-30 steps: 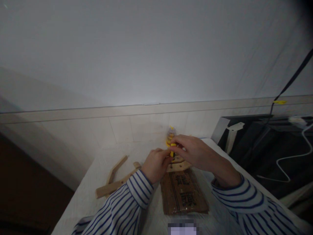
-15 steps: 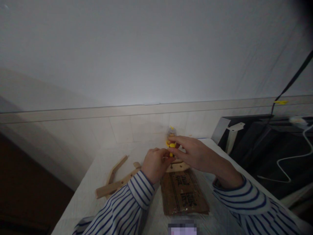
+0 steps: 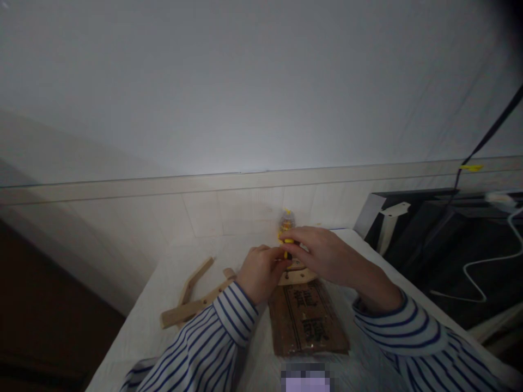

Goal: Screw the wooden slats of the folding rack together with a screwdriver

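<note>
My left hand pinches the lower end of a small yellow piece with a dark part. From the other side, the thumb and fingers of my right hand close on its upper end. The piece is too small and too covered to name. Just under my fingertips is a light wooden part with holes, its far portion hidden by my hands. Below that lies a flat brown packet with dark printed characters. Behind my right fingers stands a small clear container with a yellow top.
Left of my left hand lie a bent wooden strip and a longer wooden part with holes. All rests on a white-covered table against a wall. Dark panels and a white cable are at the right.
My right fingers have turned the yellow piece slightly, and a dark part on it now shows. Both hands stay in nearly the same place.
</note>
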